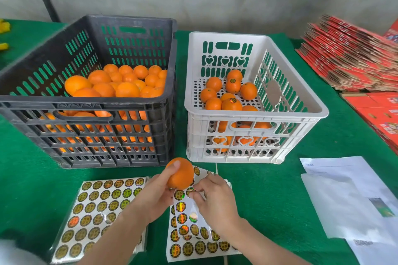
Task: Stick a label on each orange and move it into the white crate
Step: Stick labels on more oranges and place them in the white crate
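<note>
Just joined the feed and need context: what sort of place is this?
Probably a fruit packing station: a black crate of oranges beside a white crate, label sheets on the green table, flattened red cartons stacked at right.

The left grip [159, 196] and right grip [215, 198] are bare hands with short, plain nails [176, 164], and both forearms [120, 234] are bare too.

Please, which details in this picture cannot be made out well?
Head view:
- Print on the labels: too small.
- Far side of the held orange: hidden by itself and the left hand.
- Whether the right hand has peeled a label: its fingers cover it.
- The lower oranges in the black crate: behind slats.
- The red cartons: cut by the right edge.
</note>
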Tool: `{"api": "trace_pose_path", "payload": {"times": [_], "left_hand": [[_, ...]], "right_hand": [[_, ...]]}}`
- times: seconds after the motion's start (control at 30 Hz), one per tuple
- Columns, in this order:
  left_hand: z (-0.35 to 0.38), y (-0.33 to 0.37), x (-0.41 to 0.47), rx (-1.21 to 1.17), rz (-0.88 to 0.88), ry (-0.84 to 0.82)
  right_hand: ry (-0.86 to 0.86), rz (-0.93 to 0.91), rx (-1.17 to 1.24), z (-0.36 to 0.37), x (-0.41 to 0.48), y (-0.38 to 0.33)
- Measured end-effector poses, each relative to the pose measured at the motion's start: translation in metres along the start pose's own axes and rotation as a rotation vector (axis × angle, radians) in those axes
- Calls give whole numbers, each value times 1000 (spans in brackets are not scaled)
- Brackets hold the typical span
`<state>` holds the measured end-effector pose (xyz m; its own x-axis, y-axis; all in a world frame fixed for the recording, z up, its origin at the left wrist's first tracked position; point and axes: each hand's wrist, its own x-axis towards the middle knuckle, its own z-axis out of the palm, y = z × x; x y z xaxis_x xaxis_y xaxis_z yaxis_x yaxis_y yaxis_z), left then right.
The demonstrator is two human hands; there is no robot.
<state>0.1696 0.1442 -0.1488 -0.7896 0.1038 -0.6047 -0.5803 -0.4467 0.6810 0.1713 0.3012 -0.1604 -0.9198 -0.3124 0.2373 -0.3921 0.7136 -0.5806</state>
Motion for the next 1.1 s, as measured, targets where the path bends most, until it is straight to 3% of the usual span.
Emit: {"api": "trace_pose_path", "payload": {"times": [0.27,0.63,0.87,1.1], "left_hand": [[2,-2,-4,144,32,-46],[1,-9,0,79,-19,-37],[4,-2,1,164,-38,-50],[-2,1,-15,564,93,71]], "right_hand": [[7,169,227,0,-6,0],[3,-24,54,6,-15,7],[21,87,245,6,-19,6],[-87,538,586,-12,-8,10]]}}
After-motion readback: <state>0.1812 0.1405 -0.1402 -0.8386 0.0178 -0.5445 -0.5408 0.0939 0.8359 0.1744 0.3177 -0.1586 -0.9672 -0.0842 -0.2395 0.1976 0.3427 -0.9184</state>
